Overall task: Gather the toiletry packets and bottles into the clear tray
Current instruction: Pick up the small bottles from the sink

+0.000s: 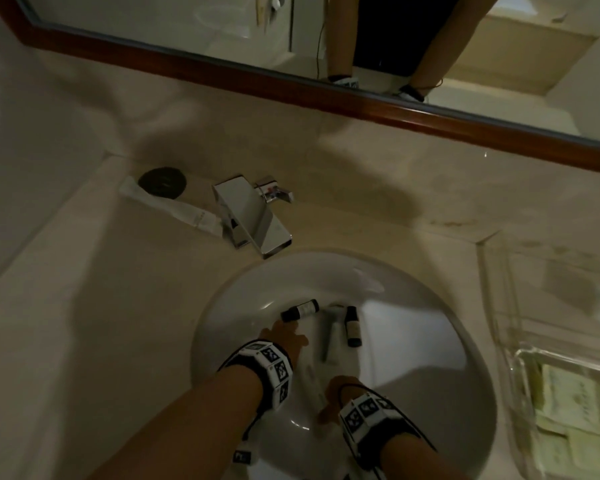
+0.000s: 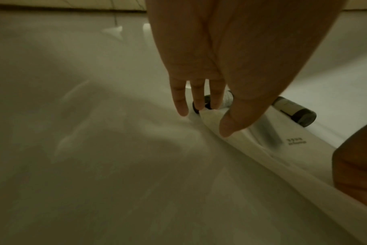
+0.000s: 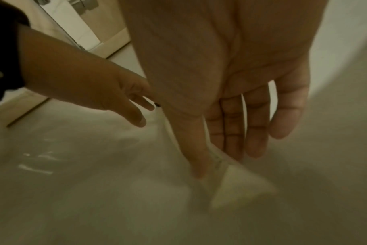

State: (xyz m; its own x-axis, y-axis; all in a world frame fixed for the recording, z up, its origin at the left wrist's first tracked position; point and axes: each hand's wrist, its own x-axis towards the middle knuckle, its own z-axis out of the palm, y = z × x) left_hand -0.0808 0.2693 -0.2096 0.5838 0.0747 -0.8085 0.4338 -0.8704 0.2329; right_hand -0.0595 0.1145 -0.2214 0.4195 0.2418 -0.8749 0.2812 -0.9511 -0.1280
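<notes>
Two small dark bottles lie in the white sink (image 1: 423, 327): one (image 1: 300, 310) on its side just beyond my left hand (image 1: 286, 329), the other (image 1: 352, 325) to its right. A long white packet (image 1: 310, 374) stretches between my hands, beside another packet with a grey strip (image 1: 328, 337). In the left wrist view my left hand (image 2: 203, 121) hangs with straight fingers over the packet's (image 2: 262, 159) far end, holding nothing; a bottle (image 2: 293, 112) lies behind. My right hand (image 3: 220, 165) has straight fingers, and its thumb touches the packet's near end (image 3: 237, 185).
The clear tray (image 1: 499, 306) stands on the counter right of the sink, with pale packets (image 1: 568, 400) inside. A chrome faucet (image 1: 253, 216) sits behind the basin. Left of it lie a white tube (image 1: 174, 206) and a dark round object (image 1: 161, 181). A wood-framed mirror (image 1: 291, 88) runs behind.
</notes>
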